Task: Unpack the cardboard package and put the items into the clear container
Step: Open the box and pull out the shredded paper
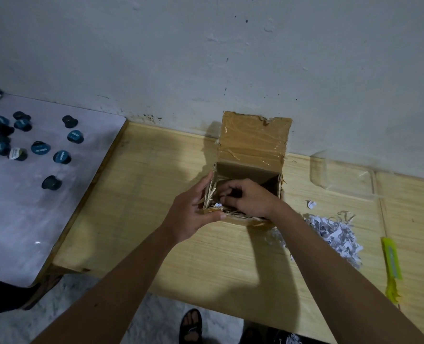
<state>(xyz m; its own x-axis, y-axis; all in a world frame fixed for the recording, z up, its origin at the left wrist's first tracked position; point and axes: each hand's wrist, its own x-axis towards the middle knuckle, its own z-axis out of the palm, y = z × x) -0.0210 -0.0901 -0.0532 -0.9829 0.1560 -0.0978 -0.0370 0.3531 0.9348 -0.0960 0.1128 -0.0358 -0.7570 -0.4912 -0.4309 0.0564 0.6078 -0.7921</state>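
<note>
Left hand [193,214] open, bracing box [252,155]; right hand [249,199] curled inside, grasp unclear — item may drag shreds [335,235] into container [342,175].

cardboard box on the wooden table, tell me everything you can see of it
The cardboard box is small, brown and wrapped in glossy clear tape. It stands upright on the wooden table near the wall, its lid flap raised at the back with a torn top edge. Straw-like filler and paper scraps show inside. The left hand steadies its near-left corner; the right hand reaches in.
</note>
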